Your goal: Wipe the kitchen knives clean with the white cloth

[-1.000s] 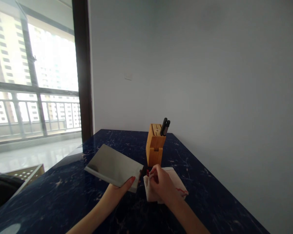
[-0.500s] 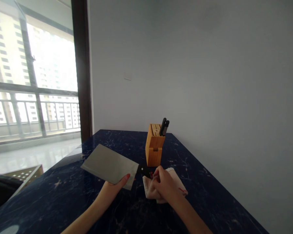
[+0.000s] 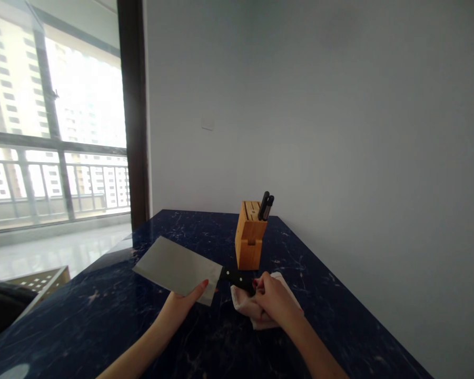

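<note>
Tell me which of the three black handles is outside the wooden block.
The cleaver handle, running from the blade held in the left hand towards the right hand; the other two black handles stick up from the wooden block.

1. Right: free strip of table [image 3: 339, 321] between cloth [image 3: 244, 302] and right edge; wall [image 3: 359, 158] rises beyond, limiting sideways swing.
2. Left: broad passage across tabletop, between cleaver [image 3: 191, 271] and left edge.
3. Centre: cleaver lies crosswise, left hand [image 3: 185, 302] at its near edge, right hand [image 3: 272, 297] and cloth at handle end. Straight near-to-far route barred.
4. Far of handle: upright knife block [image 3: 250, 239]; gap looks tight, depth unclear. Two black handles [image 3: 264, 205] jut above its top, right side.
5. Near: pocket between forearms, closed off far side by cleaver.
</note>
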`<state>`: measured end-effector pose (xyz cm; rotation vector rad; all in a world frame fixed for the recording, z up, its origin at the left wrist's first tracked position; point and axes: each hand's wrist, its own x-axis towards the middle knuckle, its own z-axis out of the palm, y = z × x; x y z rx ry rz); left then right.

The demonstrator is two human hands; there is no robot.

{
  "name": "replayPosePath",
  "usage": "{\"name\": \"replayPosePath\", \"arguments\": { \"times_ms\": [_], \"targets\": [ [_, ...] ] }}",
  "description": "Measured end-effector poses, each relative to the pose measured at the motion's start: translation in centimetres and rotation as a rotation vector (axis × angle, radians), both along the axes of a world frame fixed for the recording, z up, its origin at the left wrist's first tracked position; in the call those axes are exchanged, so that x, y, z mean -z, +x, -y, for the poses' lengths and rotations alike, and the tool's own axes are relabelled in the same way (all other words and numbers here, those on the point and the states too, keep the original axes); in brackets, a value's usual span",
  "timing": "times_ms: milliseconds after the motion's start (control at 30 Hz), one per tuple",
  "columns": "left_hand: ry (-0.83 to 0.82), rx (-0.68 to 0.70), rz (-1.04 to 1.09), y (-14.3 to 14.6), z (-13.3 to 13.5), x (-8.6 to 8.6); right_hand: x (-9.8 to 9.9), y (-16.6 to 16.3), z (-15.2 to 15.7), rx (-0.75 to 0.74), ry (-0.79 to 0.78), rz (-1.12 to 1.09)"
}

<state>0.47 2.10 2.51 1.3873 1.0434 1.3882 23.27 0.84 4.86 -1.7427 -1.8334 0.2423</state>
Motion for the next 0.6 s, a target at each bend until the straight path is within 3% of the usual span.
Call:
{"name": "replayPosePath", "arguments": {
  "times_ms": [233,600],
  "targets": [
    [-0.013,0.032,-0.053,0.0,0.6,-0.5,0.8,0.1,-0.8,0.015,0.02,-0.029],
    [0.014,0.008,-0.117,-0.4,-0.4,1.1,0.8,0.0,-0.9,-0.065,-0.049,-0.07]
  ]
}}
